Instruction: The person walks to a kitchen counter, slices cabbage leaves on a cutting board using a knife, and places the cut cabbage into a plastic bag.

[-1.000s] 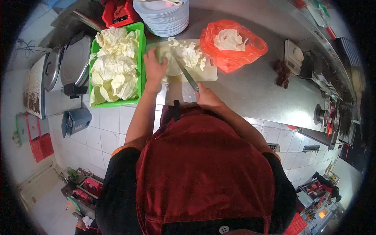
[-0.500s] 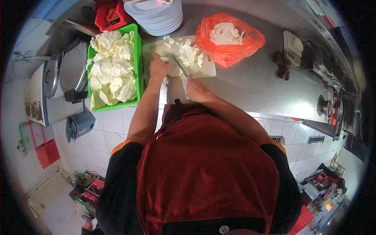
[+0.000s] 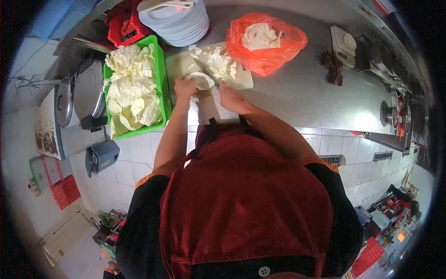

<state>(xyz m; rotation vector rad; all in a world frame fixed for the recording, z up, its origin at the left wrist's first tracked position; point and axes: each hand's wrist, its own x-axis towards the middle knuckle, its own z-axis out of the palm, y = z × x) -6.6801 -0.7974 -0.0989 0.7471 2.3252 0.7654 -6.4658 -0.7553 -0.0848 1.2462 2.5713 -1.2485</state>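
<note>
On the white cutting board [image 3: 244,83], my left hand [image 3: 185,88] is closed on the edge of a pale cabbage leaf [image 3: 202,81]. Just right of that leaf, my right hand [image 3: 231,98] is closed round the handle of a knife, whose blade points away from me and is partly hard to see. Torn cabbage pieces [image 3: 220,64] lie beyond the knife on the board. A green crate [image 3: 161,79] full of cabbage leaves [image 3: 131,88] stands left of the board. To the right, an open red plastic bag [image 3: 266,61] holds more cabbage.
A stack of white plates [image 3: 179,25] stands behind the board, beside a red basket [image 3: 121,29]. At the right of the steel counter [image 3: 297,100] are a white scale [image 3: 344,45] and a dark reddish bundle [image 3: 332,68]. Part of another person [image 3: 112,268] shows at lower left.
My left hand drew closer to me and closed on the leaf, which now shows beside the knife. The right hand's knife points less visibly over the board. The whole view has shifted slightly.
</note>
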